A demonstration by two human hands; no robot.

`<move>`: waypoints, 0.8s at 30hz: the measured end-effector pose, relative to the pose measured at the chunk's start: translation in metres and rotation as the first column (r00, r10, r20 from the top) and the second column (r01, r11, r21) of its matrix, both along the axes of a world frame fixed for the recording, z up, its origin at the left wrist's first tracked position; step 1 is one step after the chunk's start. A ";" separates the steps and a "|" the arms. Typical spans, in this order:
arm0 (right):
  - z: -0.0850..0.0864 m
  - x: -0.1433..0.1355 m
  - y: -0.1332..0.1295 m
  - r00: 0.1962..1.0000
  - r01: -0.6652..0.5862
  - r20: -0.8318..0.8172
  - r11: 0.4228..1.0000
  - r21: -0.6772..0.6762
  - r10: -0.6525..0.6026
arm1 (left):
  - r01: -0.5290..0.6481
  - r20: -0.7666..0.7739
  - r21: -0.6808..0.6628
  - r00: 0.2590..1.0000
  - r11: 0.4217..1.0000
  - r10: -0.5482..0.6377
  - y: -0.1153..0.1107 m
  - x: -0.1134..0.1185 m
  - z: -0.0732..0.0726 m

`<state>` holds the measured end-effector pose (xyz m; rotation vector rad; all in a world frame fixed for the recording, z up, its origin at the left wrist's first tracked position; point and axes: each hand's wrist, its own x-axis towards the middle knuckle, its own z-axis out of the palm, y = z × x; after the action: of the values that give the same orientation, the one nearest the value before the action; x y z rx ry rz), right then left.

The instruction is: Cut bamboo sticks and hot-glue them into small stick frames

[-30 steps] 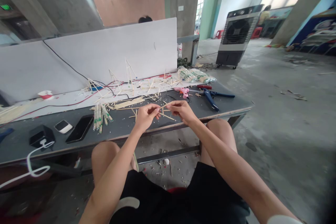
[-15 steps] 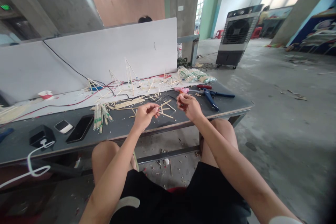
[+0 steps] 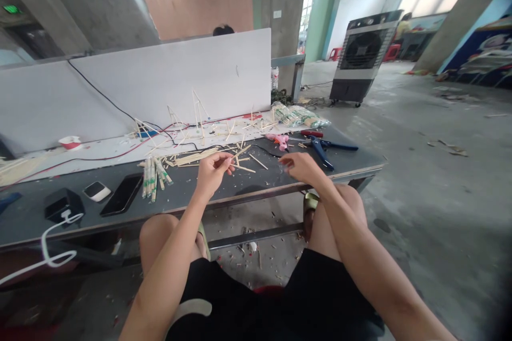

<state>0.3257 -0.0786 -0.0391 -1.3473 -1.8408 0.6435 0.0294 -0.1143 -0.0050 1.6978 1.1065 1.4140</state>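
My left hand (image 3: 215,171), above the front part of the bench, pinches a small joined frame of thin wooden sticks (image 3: 242,167) between thumb and fingertips. The sticks reach out to the right of the fingers. My right hand (image 3: 303,168) hovers apart from it near the bench edge, fingers loosely spread and slightly blurred, with nothing visible in them. A loose wooden stick (image 3: 259,161) lies between the two hands. Behind my right hand rests a pink glue gun (image 3: 280,140). Blue-handled cutters (image 3: 321,152) lie to its right.
Wrapped stick bundles (image 3: 150,178), a black phone (image 3: 122,195) and a black box with a white cable (image 3: 64,208) sit on the left. Stick structures (image 3: 198,112) stand before the white partition (image 3: 176,74). Plastic packs (image 3: 300,115) lie at the back right.
My right hand has moved right and slightly down, its pinch loosened. My left hand has shifted a little left with the stick frame.
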 end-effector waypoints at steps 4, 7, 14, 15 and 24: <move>0.007 -0.036 -0.015 0.975 0.070 -0.223 0.973 0.220 -0.019 | -0.002 -0.021 0.018 1.000 1.000 0.002 -0.002 0.004 -0.003; 0.009 -0.061 -0.026 0.928 -0.078 -0.346 0.979 0.188 0.140 | -0.002 -0.065 0.035 0.998 0.999 0.004 -0.004 0.007 -0.004; 0.002 -0.082 -0.032 0.852 -0.179 -0.476 0.975 0.128 0.219 | -0.004 -0.137 0.071 0.990 0.997 0.014 -0.011 0.012 -0.001; 0.001 -0.082 -0.031 0.851 -0.167 -0.481 0.977 0.131 0.210 | -0.006 -0.142 0.071 0.990 0.997 0.016 -0.011 0.013 -0.001; 0.001 -0.083 -0.032 0.874 -0.119 -0.448 0.977 0.178 0.188 | -0.026 -0.143 0.086 0.989 0.996 0.038 -0.011 0.016 -0.004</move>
<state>0.2432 -0.1103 -0.0379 -0.8610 -1.5720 0.8181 0.0452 -0.1256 -0.0089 1.8742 1.1723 1.3927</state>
